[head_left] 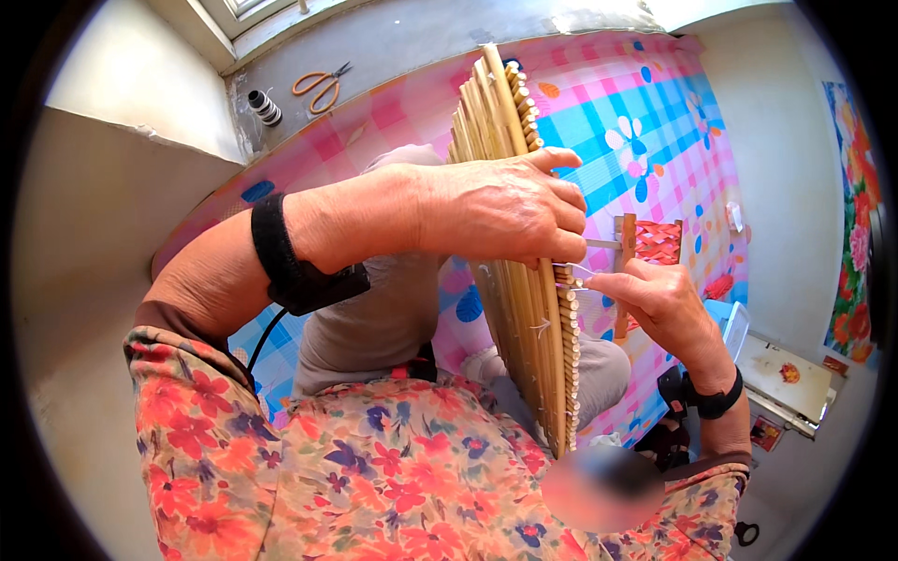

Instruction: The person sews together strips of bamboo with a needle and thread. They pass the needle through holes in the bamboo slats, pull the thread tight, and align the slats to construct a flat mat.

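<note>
A panel of pale stalks (pixel 519 323), bound side by side, stands edge-on across my lap, its cut ends in a row along the right side. My left hand (pixel 505 208) reaches over the panel's upper middle, fingers curled round its edge. Just below, at the cut ends, my right hand (pixel 664 304) is closed in a pinch on a white thread (pixel 572 271). Short thread ends poke out from the panel's face. A thin pale strip emerges to the right of my left fingers; I cannot tell what it is.
Orange-handled scissors (pixel 323 89) and a thread spool (pixel 265 107) lie on the grey sill at the far left. A wooden frame with red weaving (pixel 658 243) rests on the plaid cover (pixel 599 122) beyond my right hand. A blue-and-white container (pixel 731 321) stands at right.
</note>
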{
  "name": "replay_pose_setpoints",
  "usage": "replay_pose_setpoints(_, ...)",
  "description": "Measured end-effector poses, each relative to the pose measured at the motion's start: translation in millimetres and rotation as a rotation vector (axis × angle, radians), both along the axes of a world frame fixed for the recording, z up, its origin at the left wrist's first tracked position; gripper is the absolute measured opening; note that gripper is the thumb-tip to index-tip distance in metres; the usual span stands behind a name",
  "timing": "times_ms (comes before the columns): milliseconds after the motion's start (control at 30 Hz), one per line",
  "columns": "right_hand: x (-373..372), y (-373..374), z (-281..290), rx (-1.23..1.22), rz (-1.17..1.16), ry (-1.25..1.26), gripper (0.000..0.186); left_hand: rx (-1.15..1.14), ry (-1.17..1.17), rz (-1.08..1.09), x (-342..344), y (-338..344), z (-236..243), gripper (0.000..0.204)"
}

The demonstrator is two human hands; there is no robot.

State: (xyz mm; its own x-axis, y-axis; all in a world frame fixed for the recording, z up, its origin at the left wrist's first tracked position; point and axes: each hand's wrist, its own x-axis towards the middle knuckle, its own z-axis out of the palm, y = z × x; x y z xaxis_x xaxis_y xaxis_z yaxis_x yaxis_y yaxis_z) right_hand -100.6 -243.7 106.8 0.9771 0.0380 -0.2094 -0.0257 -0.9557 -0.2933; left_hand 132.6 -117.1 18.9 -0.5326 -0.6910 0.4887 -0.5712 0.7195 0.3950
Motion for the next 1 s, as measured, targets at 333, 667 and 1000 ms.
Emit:
replay_pose_setpoints(333, -2, 4, 2, 0.083, -0.020, 0.029, 0.044, -0.042, 0.086, -0.035, -4, -7, -7, 0.017)
replay_pose_setpoints(667, -11, -2, -12, 0.178, -0.035, -0.020, 0.039, -0.023, 0.105, -0.059, -5, -8, -5, 0.013)
replay_pose_setpoints(1000, -11, -2, -20, 0.158, 0.036, -0.057, 0.039, -0.031, 0.127, -0.057, -5, -7, -8, 0.011)
